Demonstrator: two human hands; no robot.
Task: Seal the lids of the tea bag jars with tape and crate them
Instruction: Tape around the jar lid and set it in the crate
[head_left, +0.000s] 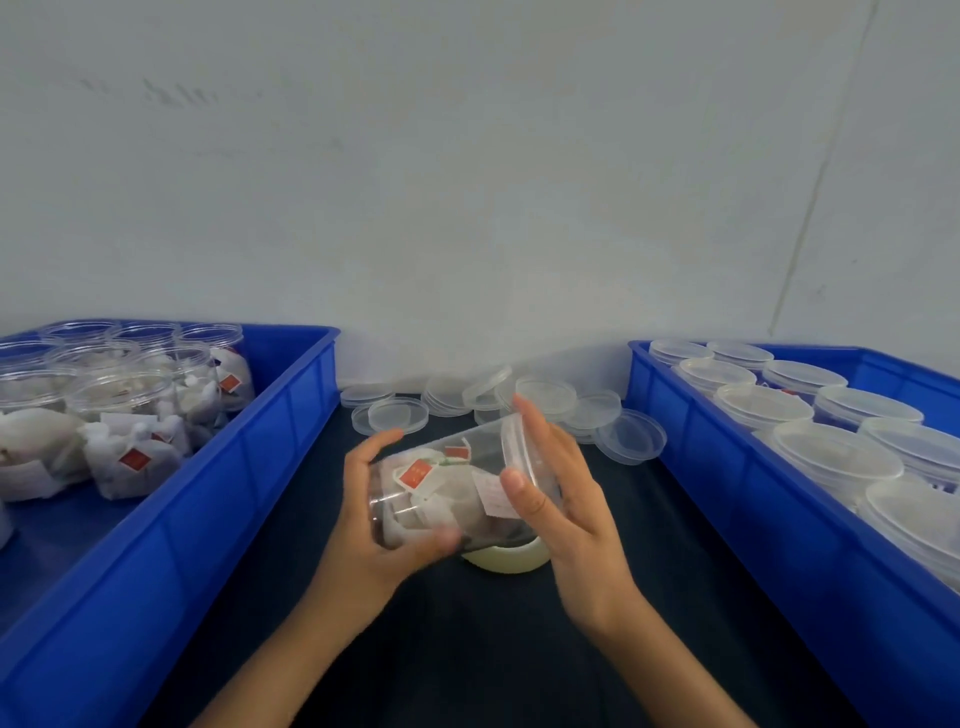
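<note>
**Jar held sideways between two crates**

Left blue crate (171, 499) holds open tea bag jars; right blue crate (779, 519) holds lidded ones. Above the dark table (467, 649), the left hand (374, 525) grips the tilted tea bag jar (447, 488); the right hand (561, 493) holds its lid (517, 447). A tape roll (506, 558) lies beneath.

You hold a clear jar (447, 488) of tea bags on its side above the tape roll (511, 560): your left hand (371, 525) grips its base, your right hand (558, 493) its lid (514, 447), between two blue crates (291, 431).
</note>
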